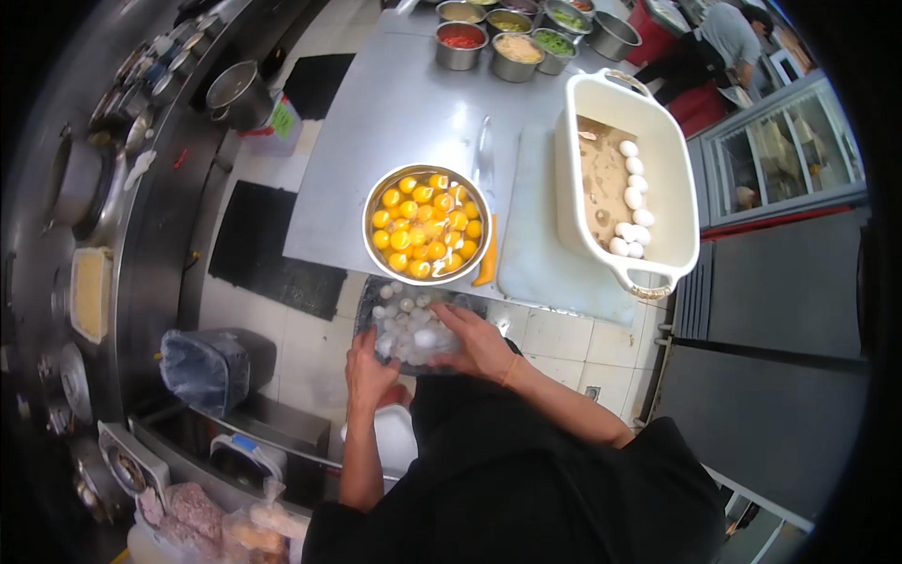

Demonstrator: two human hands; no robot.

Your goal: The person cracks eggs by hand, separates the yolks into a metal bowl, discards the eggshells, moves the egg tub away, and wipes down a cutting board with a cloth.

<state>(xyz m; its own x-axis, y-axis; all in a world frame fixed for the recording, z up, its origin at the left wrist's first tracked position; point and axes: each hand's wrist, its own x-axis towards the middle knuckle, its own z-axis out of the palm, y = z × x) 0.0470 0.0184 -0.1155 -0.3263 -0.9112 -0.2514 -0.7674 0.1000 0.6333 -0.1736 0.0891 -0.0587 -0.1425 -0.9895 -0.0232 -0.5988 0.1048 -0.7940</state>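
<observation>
Just beyond the table's near edge is a dark bin [365, 315] with a clear liner, filled with white eggshells [406, 320]. My left hand [369, 365] is at the bin's left side, fingers extended and somewhat apart. On the other side my right hand [474, 346] reaches over the shells with its fingers spread. I cannot tell whether either hand touches the shells or the liner. Above the bin, at the table edge, stands a steel bowl [369, 246] of raw egg yolks and whites. A knife with an orange handle [488, 258] lies beside the bowl.
A white tub [684, 169] holds whole eggs and brownish liquid on a cutting board [531, 211]. Several steel pots of chopped ingredients [515, 49] line the table's far end. A lined bin [202, 371] and stove stand left. A co-worker [719, 52] is at upper right.
</observation>
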